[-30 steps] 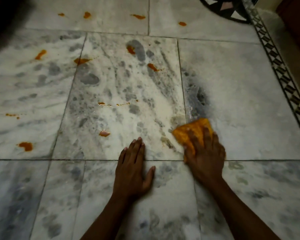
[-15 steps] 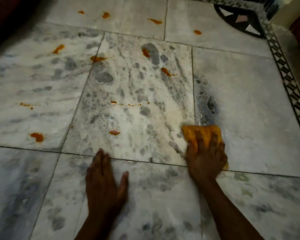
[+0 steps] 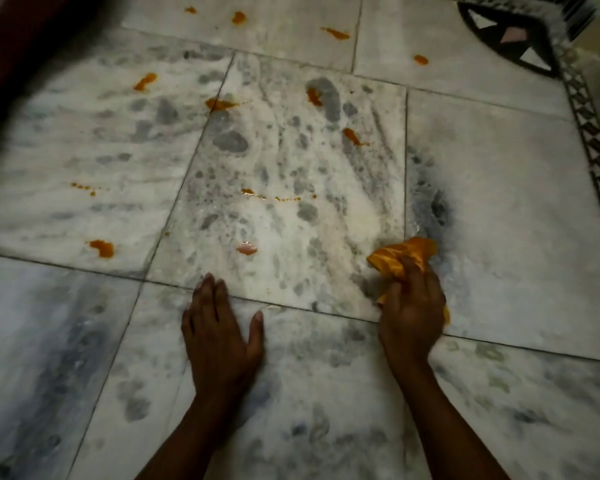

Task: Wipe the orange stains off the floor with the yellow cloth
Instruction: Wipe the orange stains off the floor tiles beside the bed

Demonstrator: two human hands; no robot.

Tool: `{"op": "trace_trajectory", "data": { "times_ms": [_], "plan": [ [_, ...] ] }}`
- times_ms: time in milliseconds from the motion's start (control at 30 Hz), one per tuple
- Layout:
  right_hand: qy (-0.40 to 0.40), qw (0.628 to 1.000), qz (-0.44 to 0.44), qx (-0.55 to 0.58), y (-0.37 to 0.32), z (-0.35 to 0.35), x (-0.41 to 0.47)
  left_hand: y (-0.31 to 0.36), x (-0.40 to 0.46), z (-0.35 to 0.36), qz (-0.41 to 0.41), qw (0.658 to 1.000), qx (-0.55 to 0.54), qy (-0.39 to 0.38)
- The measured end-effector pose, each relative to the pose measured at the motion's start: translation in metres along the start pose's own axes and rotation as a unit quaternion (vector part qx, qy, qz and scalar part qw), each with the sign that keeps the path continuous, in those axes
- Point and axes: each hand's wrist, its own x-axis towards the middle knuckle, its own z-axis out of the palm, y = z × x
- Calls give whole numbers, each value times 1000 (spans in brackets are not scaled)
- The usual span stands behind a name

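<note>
While left hand (image 3: 220,337) lies flat, fingers straight, on floor (image 3: 499,209), right hand (image 3: 413,317) grasps bunched cloth (image 3: 404,252); stains (image 3: 246,249) remain.

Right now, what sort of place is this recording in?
Probably a room in a home: a marble tile floor with a patterned inlay border, orange stains, and a person wiping with a cloth.
</note>
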Motion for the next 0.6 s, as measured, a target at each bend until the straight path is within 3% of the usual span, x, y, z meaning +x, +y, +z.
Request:
{"op": "trace_trajectory", "data": {
  "times_ms": [100,200,300,367,400,467,533,600],
  "plan": [
    [-62,997,-14,-40,-36,53,-8,-7,0,-2,-9,999,-44,-2],
    [-137,984,-116,-18,-70,89,-19,-27,8,-11,28,994,-105,4],
    [-226,928,-297,-5,-55,78,-42,-70,18,-25,65,997,-33,13],
    [-248,882,-398,-49,-23,54,-57,-93,22,-33,38,999,6,25],
    [-240,883,-398,-70,-10,47,-54,-98,25,-34,17,999,10,28],
    [-179,927,-302,-131,-18,59,-32,-101,27,-30,-5,999,9,41],
    [-100,971,-161,-147,-66,102,-8,-103,27,-25,-6,999,2,50],
    [-80,979,-142,-119,-118,145,1,-102,28,-23,4,998,-1,60]
  ]
}}
